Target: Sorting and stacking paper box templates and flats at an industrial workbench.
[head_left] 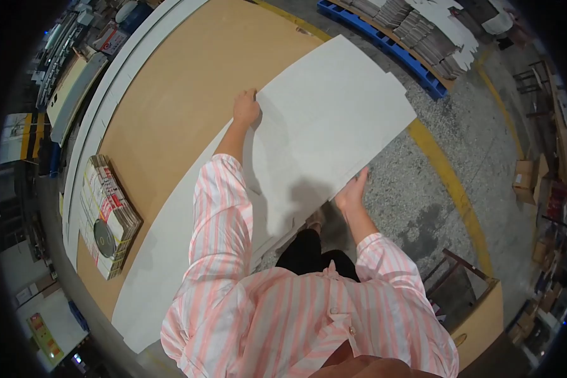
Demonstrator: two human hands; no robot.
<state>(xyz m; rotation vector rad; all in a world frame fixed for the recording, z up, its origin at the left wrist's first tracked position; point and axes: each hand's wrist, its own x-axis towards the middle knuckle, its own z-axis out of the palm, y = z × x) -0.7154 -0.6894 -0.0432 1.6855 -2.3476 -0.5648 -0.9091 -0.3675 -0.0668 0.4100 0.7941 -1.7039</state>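
Observation:
A large white sheet of board [340,107], with stepped cuts at its far right end, lies tilted across the table's near right side. My left hand [246,108] is closed on its left edge. My right hand [353,190] grips the near right edge from outside, with part of its fingers hidden by the sheet. Beneath and to the left, more white board [170,258] lies along the near side of the brown tabletop [189,75]. My shadow falls across the held sheet.
A strapped bundle of printed flat cartons [110,217] with a dark round disc [104,238] rests on the left of the tabletop. Beyond the far right stands a blue pallet [390,53] with stacked grey bundles [416,31]. A wooden-topped stool [479,315] stands at my lower right.

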